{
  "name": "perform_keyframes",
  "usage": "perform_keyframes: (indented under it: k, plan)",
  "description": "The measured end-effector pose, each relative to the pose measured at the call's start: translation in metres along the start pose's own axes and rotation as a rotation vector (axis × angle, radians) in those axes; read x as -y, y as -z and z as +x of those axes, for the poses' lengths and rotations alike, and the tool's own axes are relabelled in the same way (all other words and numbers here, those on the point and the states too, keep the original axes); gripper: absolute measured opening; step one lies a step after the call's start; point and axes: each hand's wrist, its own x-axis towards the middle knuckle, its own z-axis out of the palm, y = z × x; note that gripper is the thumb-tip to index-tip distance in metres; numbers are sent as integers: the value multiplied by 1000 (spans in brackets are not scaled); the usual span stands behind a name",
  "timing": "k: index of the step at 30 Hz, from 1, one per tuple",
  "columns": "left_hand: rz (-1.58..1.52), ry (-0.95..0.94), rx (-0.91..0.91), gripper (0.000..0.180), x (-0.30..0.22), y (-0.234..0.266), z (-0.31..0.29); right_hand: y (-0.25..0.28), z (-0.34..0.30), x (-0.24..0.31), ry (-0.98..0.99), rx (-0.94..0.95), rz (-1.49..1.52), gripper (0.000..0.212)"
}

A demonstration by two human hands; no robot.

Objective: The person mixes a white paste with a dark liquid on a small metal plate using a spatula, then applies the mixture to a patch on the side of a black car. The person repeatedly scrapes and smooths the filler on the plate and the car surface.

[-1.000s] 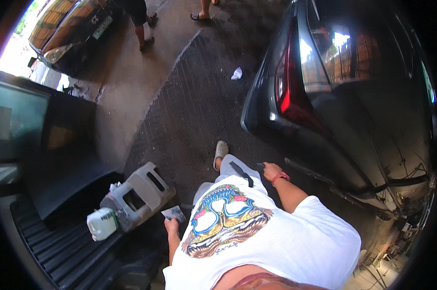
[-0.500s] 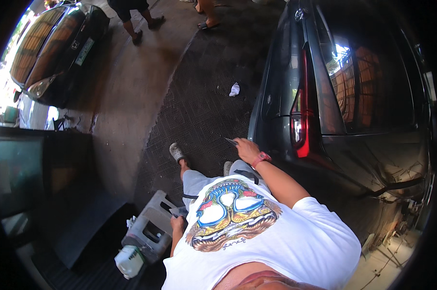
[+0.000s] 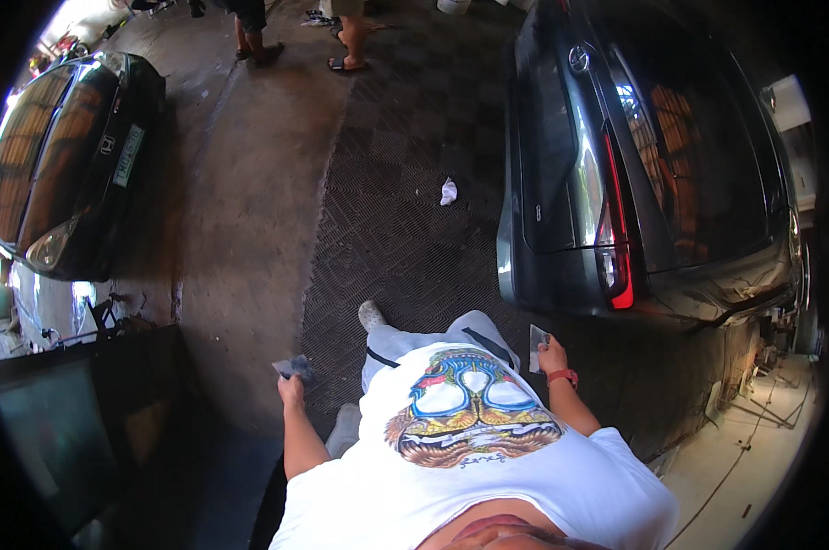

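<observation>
My left hand [image 3: 290,390] is out to my left, closed on a flat, grey, roughly square scraper [image 3: 294,368]. In my right hand [image 3: 553,356], held out to the right with a red watch on the wrist, is a similar thin flat scraper [image 3: 535,346], its blade upright past the fingers. That hand is nearest the rear corner of a dark car [image 3: 547,220] but apart from it. The car's red tail light [image 3: 617,225] stands farther off. The fingers of both hands are small in view, and their exact grip is partly hidden.
Black textured matting [image 3: 405,247] lies ahead, with a crumpled white cloth [image 3: 448,192] on it. Another dark car [image 3: 75,165] stands at far left. Two people's legs [image 3: 348,41] show at the top. A dark panel [image 3: 66,431] fills the lower left.
My body has turned and moved away from the car. My right hand has gone right and down, my left hand out to the left. The grey plastic stool with a white container has left view.
</observation>
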Motion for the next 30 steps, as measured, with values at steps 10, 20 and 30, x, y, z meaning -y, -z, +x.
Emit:
perform_keyframes:
  k: [10, 20, 30]
  plan:
    - [-61, -144, 183, 39, -68, -35, 85, -21, -53, 42, 53, -82, -30, 37]
    - [552, -54, 321, 54, -56, -74, 53, -12, -106, 17, -130, -193, 11, 40]
    - [-55, -134, 378, 37, -113, -64, 115, -63, -153, -39, -256, -100, 125, 39]
